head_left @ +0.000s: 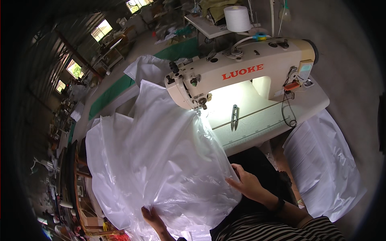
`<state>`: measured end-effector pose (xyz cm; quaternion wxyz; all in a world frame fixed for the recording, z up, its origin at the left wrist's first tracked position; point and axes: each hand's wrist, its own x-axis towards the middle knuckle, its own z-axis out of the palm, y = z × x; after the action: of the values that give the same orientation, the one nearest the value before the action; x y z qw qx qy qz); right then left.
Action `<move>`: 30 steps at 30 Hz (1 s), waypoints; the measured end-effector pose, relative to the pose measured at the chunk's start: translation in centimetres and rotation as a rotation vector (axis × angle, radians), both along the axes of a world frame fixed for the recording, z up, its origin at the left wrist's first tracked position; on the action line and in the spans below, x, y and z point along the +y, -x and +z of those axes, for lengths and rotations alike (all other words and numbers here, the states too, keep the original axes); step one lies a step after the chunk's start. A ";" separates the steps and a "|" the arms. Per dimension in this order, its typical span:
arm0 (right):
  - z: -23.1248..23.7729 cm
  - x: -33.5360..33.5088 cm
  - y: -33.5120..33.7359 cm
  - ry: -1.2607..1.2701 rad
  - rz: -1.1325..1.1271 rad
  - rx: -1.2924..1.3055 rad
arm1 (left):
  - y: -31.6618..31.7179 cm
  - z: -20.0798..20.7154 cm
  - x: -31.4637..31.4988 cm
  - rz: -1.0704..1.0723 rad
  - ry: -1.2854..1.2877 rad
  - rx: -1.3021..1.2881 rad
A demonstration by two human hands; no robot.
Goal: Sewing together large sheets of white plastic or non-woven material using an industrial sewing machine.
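A large, glossy white sheet (161, 148) spreads over the left of the sewing machine (277, 60) and hangs down toward my lap, wrinkled and partly see-through. Its upper right edge lies beneath the needle area of the lit machine head. At the bottom, my left hand (153, 221) pinches a fold of the sheet between thumb and fingers. My right hand (250, 185) grips the sheet's right edge, thumb on top and some fingers hidden behind. A pair of thread snips (234, 115) rests on the machine bed, apart from both hands.
A white thread cone (237, 19) stands behind the machine. Another white sheet (325, 164) hangs at the right of the table. From the machine's right end dangles a thin black cord (286, 112). Cluttered shelves and benches line the far left.
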<state>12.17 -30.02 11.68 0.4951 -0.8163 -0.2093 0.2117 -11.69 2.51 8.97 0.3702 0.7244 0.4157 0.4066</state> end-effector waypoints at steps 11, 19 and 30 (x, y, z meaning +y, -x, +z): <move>0.7 0.9 0.0 0.019 -0.006 -0.373 | 0.4 6.6 0.1 -0.042 -0.155 0.204; 1.6 1.2 2.2 0.235 0.105 -0.548 | -1.2 9.6 1.3 0.045 -0.120 0.063; 1.3 4.2 -0.2 0.317 0.146 -0.577 | -8.3 9.1 6.3 -0.003 -0.498 0.070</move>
<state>12.35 -25.80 12.96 0.2657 -0.8923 -0.3631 0.0369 -3.34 8.82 18.06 0.1665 0.8076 0.3142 0.4706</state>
